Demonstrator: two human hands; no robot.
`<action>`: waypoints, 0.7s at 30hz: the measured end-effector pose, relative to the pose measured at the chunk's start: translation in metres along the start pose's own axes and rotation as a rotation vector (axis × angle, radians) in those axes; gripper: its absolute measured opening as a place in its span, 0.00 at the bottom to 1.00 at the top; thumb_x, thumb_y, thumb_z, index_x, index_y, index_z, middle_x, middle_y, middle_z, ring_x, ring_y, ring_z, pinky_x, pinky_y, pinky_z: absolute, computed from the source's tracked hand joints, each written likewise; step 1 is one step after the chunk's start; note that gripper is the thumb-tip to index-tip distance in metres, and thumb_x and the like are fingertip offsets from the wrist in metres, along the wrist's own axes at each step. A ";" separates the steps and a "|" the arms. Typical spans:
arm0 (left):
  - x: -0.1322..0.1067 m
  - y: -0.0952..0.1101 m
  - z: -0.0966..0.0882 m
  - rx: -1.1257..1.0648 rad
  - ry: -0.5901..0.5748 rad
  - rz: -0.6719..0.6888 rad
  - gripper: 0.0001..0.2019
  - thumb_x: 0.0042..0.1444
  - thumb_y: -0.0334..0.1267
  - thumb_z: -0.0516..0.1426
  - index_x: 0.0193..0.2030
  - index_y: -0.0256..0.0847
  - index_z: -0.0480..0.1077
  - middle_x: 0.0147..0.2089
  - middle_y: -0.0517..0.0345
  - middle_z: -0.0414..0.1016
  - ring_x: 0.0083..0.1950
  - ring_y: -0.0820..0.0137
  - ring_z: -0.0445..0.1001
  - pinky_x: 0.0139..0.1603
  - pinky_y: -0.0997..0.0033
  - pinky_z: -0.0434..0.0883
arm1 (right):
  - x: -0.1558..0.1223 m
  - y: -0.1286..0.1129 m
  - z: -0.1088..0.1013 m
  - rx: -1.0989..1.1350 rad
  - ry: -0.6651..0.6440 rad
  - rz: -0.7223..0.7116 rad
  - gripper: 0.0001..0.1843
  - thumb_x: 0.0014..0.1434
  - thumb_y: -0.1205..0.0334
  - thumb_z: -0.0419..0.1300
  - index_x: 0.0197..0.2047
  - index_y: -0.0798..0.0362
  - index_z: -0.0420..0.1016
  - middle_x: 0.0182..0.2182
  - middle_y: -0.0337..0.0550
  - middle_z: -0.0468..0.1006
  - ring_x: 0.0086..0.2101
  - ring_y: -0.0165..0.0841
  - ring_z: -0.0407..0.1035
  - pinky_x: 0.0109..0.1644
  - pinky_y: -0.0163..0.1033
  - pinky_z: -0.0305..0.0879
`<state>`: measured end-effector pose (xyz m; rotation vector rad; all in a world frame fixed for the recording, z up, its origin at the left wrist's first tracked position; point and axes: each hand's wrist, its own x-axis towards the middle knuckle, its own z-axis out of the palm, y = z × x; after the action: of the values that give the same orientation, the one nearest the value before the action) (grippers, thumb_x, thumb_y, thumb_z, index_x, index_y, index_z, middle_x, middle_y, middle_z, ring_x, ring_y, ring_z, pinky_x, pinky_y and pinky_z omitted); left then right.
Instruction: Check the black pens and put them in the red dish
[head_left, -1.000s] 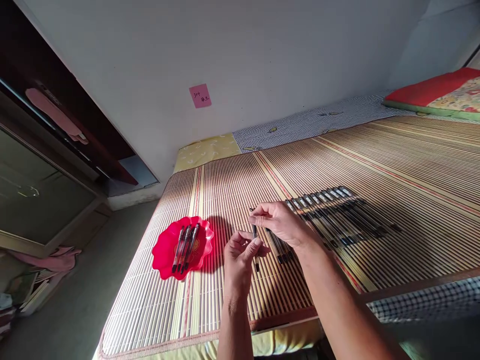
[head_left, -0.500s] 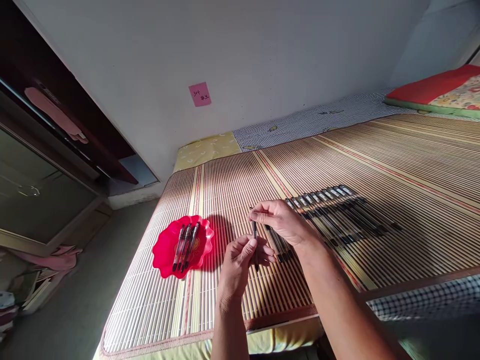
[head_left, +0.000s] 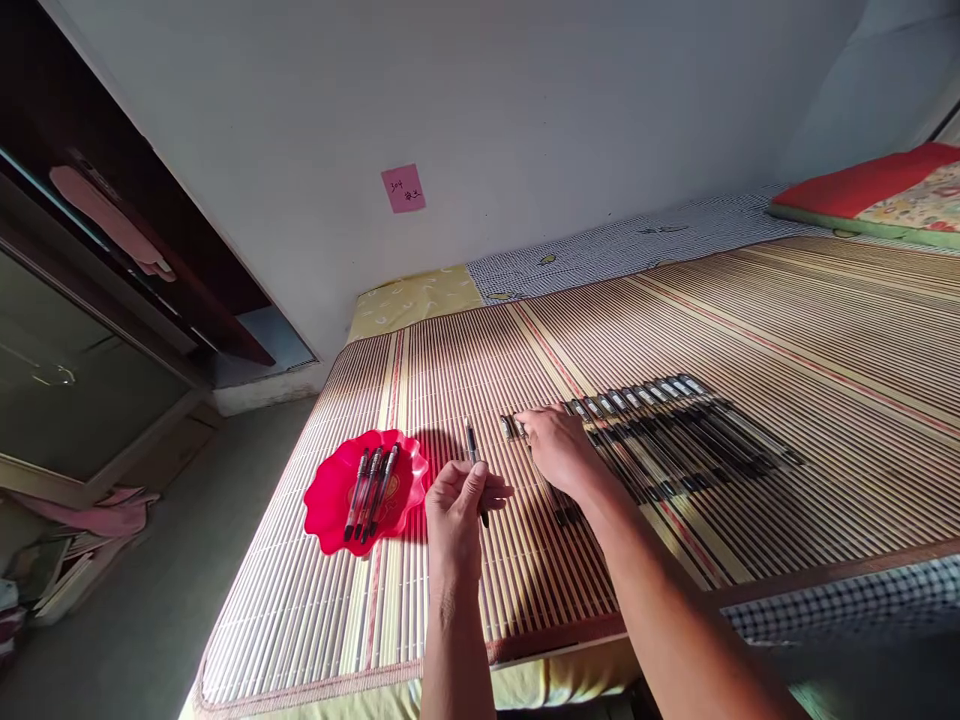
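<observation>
My left hand (head_left: 461, 495) is closed around a dark pen (head_left: 471, 440), thumb on top, with the bare tip pointing away from me; its lower end pokes out below the fingers. To the right, my right hand (head_left: 559, 450) is bent down at the left end of a row of pen caps (head_left: 615, 402), fingertips closed at a cap. One more cap (head_left: 507, 427) lies just left of those fingertips. Below the row, several dark pen barrels (head_left: 675, 455) lie side by side, some partly hidden by my right hand. Several capped pens (head_left: 371, 490) rest in a red scalloped plate (head_left: 322, 500).
A striped bamboo mat (head_left: 442, 370) covers the bed, its edge nearest me at the bottom. A folded red and floral quilt (head_left: 862, 185) lies at the far right. Behind the bed stands a wall with a pink note (head_left: 403, 189). Floor (head_left: 247, 470) shows on the left.
My right hand has left the pen and moved down to the caps. The pen stays in my left hand, shifted slightly left, its bare tip now showing.
</observation>
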<state>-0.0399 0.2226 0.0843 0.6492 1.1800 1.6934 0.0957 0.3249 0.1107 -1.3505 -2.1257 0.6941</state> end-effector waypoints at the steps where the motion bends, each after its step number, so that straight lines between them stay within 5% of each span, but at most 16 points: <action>1: 0.001 0.000 -0.002 -0.007 0.009 0.003 0.24 0.44 0.53 0.76 0.32 0.37 0.72 0.27 0.56 0.82 0.26 0.67 0.83 0.28 0.74 0.75 | 0.000 0.000 0.004 -0.101 -0.032 0.010 0.25 0.68 0.78 0.48 0.57 0.60 0.82 0.56 0.61 0.82 0.58 0.50 0.71 0.59 0.52 0.63; 7: 0.004 -0.004 -0.002 -0.032 0.050 0.018 0.24 0.44 0.52 0.76 0.32 0.36 0.72 0.28 0.56 0.81 0.25 0.68 0.81 0.27 0.75 0.73 | -0.003 -0.009 0.025 -0.266 -0.157 -0.045 0.16 0.66 0.76 0.54 0.38 0.56 0.84 0.49 0.59 0.84 0.56 0.50 0.70 0.56 0.50 0.60; 14: 0.004 -0.006 -0.002 -0.022 0.061 0.073 0.24 0.45 0.53 0.75 0.31 0.37 0.72 0.25 0.59 0.79 0.21 0.72 0.77 0.23 0.77 0.67 | -0.007 -0.015 0.037 -0.186 -0.150 -0.062 0.08 0.59 0.70 0.63 0.28 0.54 0.76 0.33 0.52 0.83 0.37 0.41 0.75 0.43 0.42 0.61; 21: -0.001 0.002 0.000 -0.014 0.008 0.093 0.23 0.47 0.54 0.74 0.31 0.37 0.73 0.24 0.63 0.75 0.20 0.81 0.64 0.22 0.80 0.58 | -0.013 -0.012 0.055 0.150 -0.067 -0.073 0.17 0.69 0.65 0.49 0.28 0.49 0.68 0.26 0.44 0.76 0.29 0.35 0.68 0.34 0.40 0.60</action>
<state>-0.0400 0.2216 0.0861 0.6983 1.1582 1.7823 0.0563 0.3010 0.0761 -1.1792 -2.1168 0.8611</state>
